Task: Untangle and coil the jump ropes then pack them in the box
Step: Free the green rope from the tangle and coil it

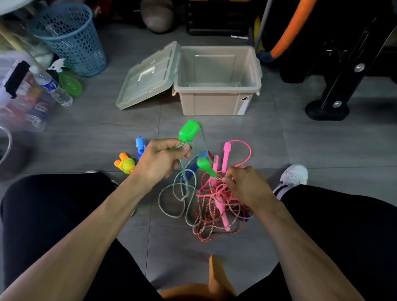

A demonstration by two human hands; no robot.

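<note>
Left hand [161,157] raised, fingers curled round green handle [189,131] and its green-white rope [181,187]. Right hand [247,185] lower, fingertips pinching the pink tangle [213,215] on floor. Box [219,84] open beyond.

Blue mesh basket [70,38] far left on grey floor [97,128]; water bottle [53,86] lying beside; kettlebell [156,13] behind.

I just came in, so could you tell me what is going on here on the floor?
A person sits on the floor sorting tangled jump ropes. The left hand grips a green handle, while the right hand pinches cord in the pink tangle. One yellow rope lies coiled already. The beige box stands open, with nothing packed yet.
</note>
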